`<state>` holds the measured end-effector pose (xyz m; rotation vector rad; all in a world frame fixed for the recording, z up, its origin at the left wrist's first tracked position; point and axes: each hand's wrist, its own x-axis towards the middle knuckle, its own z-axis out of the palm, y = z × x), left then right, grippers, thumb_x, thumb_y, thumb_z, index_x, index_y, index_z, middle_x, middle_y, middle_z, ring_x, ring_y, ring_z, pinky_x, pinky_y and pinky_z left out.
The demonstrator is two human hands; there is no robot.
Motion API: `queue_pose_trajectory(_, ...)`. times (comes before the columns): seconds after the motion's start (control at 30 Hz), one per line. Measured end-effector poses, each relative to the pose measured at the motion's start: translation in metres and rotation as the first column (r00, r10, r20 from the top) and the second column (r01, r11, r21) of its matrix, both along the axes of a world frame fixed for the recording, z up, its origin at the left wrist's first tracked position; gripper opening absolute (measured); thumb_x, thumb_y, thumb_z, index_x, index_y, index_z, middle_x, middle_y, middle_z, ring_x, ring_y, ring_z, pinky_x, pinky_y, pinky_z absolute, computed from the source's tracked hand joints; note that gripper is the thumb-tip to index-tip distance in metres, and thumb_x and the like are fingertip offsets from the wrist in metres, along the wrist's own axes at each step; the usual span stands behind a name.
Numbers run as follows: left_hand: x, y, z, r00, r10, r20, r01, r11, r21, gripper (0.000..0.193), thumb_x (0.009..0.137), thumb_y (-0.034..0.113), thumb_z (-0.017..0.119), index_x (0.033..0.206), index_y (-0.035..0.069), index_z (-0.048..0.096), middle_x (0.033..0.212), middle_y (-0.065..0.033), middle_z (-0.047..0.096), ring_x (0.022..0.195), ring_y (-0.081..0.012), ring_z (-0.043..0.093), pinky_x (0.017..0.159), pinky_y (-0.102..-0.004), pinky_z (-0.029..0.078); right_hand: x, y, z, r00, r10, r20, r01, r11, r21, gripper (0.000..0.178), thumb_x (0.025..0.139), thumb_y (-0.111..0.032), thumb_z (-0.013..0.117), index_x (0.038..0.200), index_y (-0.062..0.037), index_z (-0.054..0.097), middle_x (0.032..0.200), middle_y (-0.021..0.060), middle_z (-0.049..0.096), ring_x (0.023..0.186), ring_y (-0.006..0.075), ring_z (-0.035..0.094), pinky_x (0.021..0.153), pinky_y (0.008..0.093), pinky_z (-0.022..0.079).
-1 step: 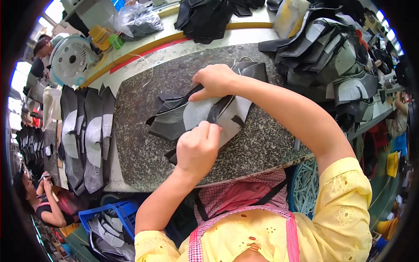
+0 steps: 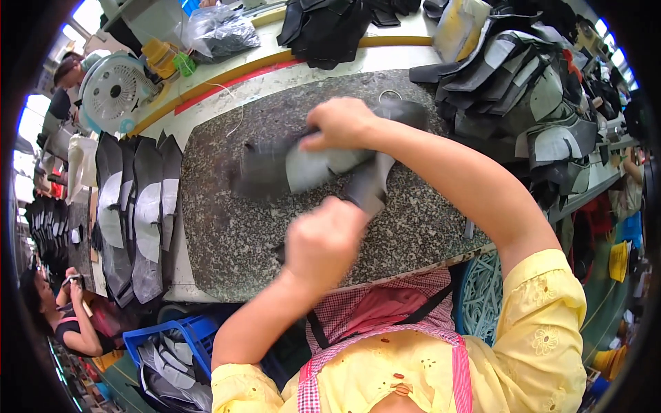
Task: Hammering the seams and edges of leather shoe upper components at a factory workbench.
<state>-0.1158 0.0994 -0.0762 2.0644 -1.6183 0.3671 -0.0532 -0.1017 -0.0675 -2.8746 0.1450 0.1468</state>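
dark piece (image 2: 311,168) is held by half-curled right hand (image 2: 341,125); flap (image 2: 367,188), just swung rightward, is seemingly gripped, bent away, by closed left hand (image 2: 323,239).

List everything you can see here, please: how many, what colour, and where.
Held pieces: count blurred, black and pale grey, over the slab
Slab: one, speckled grey, centre
Stacked pieces: several, black with pale patches, left of the slab
Large pile: many, black and grey, far right
Black pieces: several, beyond the slab
Fan: one, white, far left
Plastic bag: one, clear, far left
Crate: one, blue, lower left
Strips: many, pale, right of the apron
Other people: at least two, left edge
Background clutter: too small to count
Apron: one, checked pink, lower middle
Left hand: one, gripping the held pieces
Right hand: one, on their far side
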Motion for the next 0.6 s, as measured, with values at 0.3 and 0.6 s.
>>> queue_pose_trajectory(0.3,-0.063,0.009,0.049,0.245,-0.767,-0.593,0.633,0.590,-0.501,0.017,0.080,0.017,0.075,0.082,0.004,0.064,0.063,-0.0029,0.046,0.053,-0.0193,0.053,0.044,-0.0298,0.039,0.010,-0.065,0.010,0.997,-0.073,0.001,0.066,0.906,0.417,0.070,0.077,-0.066,0.065,0.101,-0.0011,0.071,0.098,0.0204,0.069,0.092,0.0325,0.066,0.083,0.0403,0.050)
queue_pose_trajectory(0.6,0.009,0.068,-0.033,0.853,0.044,-0.519,0.109,0.959,0.261,0.015,0.081,0.017,0.071,0.091,0.007,0.066,0.074,-0.0090,0.055,0.067,-0.0300,0.062,0.058,-0.0383,0.050,-0.149,-0.078,0.000,0.928,-0.100,0.358,-0.004,0.960,0.280,0.027,0.082,-0.010,0.068,0.106,0.0008,0.061,0.101,0.0097,0.064,0.095,0.0209,0.060,0.087,0.0310,0.046)
